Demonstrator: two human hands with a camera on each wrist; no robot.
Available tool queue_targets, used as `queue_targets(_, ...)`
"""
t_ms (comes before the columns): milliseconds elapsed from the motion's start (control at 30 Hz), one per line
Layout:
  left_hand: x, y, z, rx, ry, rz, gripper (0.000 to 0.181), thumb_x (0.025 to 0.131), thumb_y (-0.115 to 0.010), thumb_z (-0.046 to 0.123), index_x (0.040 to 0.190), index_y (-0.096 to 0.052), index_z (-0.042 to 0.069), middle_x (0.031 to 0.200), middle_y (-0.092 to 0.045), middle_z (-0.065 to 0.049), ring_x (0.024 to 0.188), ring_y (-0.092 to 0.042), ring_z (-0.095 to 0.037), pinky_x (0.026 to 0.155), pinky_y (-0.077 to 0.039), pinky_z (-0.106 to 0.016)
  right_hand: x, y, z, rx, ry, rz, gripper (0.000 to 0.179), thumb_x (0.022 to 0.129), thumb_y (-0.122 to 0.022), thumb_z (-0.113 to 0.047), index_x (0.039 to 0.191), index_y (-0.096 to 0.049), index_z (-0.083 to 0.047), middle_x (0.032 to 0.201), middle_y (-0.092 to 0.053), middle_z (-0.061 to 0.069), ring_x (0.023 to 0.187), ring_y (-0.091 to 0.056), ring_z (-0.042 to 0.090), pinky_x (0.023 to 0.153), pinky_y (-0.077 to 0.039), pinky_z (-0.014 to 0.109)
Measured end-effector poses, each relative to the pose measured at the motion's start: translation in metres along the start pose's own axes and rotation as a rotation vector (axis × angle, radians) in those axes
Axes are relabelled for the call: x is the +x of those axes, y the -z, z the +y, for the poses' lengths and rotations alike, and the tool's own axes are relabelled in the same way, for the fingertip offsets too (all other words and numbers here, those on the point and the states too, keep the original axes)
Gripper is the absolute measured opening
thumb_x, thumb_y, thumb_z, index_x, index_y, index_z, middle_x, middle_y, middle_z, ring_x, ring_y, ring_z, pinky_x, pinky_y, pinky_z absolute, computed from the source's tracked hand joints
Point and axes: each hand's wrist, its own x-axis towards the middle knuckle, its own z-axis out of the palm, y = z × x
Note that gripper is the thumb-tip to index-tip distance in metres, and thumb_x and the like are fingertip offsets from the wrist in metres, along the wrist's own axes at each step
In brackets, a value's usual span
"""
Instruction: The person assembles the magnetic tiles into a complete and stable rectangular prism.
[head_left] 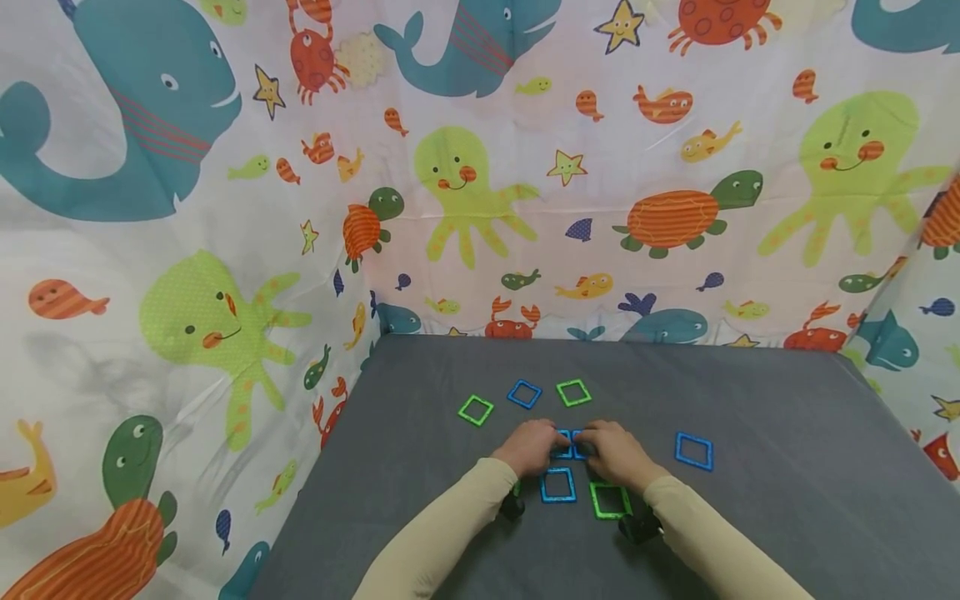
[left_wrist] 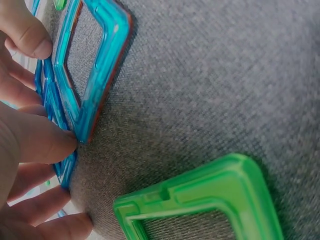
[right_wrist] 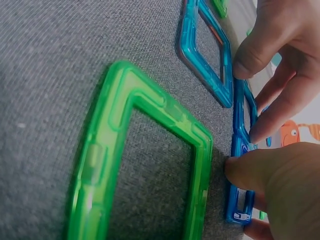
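Two blue square magnetic tiles with open centres stand side by side, edges meeting, on the grey cloth. My left hand [head_left: 531, 447] pinches the left blue tile [right_wrist: 239, 115] between thumb and fingers. The right blue tile [right_wrist: 231, 200] is gripped by my right hand [head_left: 621, 457], thumb on its near side and fingers behind. Fingers hide parts of both tiles. Just nearer to me lies another blue square tile [head_left: 558, 500]. A green square tile [head_left: 611, 515] lies below my right hand, and another green tile [left_wrist: 255, 190] shows beside my left wrist.
Farther back lie a green tile [head_left: 466, 404], a blue tile [head_left: 518, 401] and a second green tile [head_left: 579, 402]. Off to the right is one more blue tile [head_left: 693, 464]. A sea-animal printed curtain [head_left: 555, 283] hangs behind and along the sides of the table [head_left: 787, 417].
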Motion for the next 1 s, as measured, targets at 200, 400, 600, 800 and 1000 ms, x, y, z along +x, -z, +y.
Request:
queue_targets(200, 0.0012, 0.0001, 0.0002, -0.013, 0.024, -0.024, 0.049, 0.089, -0.068, -0.001, 0.130, -0.072, 0.027, 0.124, -0.073, 0.003, 0.118, -0.064, -0.014, 0.102, -0.050, -0.026, 0.0011, -0.0020, 0.0016, 0.012, -0.015, -0.005, 0.032, 0.083, -0.075, -0.003, 0.115, -0.076, -0.007, 0.122, -0.069, 0.021, 0.108, -0.064, 0.043, 0.087, -0.054, 0.061)
queue_targets(400, 0.0009, -0.0013, -0.0002, -0.029, 0.020, -0.012, 0.050, 0.088, -0.068, -0.002, 0.129, -0.072, 0.025, 0.124, -0.073, 0.001, 0.117, -0.065, -0.015, 0.101, -0.051, -0.027, 0.0014, -0.0031, 0.0033, 0.014, -0.027, -0.011, 0.033, 0.082, -0.075, -0.002, 0.115, -0.076, -0.007, 0.121, -0.069, 0.020, 0.107, -0.064, 0.042, 0.086, -0.054, 0.061)
queue_targets(600, -0.0008, 0.0006, 0.0020, -0.031, 0.028, -0.016, 0.049, 0.089, -0.067, -0.002, 0.130, -0.072, 0.025, 0.126, -0.072, 0.001, 0.122, -0.063, -0.016, 0.103, -0.050, -0.028, 0.0006, -0.0021, 0.0016, 0.018, -0.039, -0.011, 0.033, 0.083, -0.075, -0.003, 0.116, -0.076, -0.007, 0.122, -0.069, 0.021, 0.108, -0.064, 0.043, 0.085, -0.054, 0.061)
queue_targets(800, -0.0002, 0.0004, 0.0022, -0.035, 0.026, -0.010, 0.050, 0.089, -0.066, -0.003, 0.130, -0.072, 0.024, 0.127, -0.072, 0.001, 0.123, -0.063, -0.017, 0.104, -0.050, -0.028, -0.0002, -0.0019, 0.0013, 0.012, -0.039, -0.012, 0.034, 0.083, -0.074, -0.003, 0.116, -0.076, -0.008, 0.122, -0.068, 0.021, 0.108, -0.063, 0.043, 0.085, -0.053, 0.060)
queue_targets(1000, -0.0007, 0.0021, 0.0010, -0.048, 0.025, -0.022, 0.050, 0.088, -0.067, -0.003, 0.131, -0.072, 0.024, 0.127, -0.072, 0.000, 0.121, -0.063, -0.017, 0.104, -0.050, -0.028, -0.0001, -0.0021, 0.0020, 0.015, -0.020, -0.012, 0.035, 0.083, -0.074, -0.002, 0.117, -0.076, -0.008, 0.123, -0.069, 0.021, 0.109, -0.064, 0.042, 0.088, -0.054, 0.059)
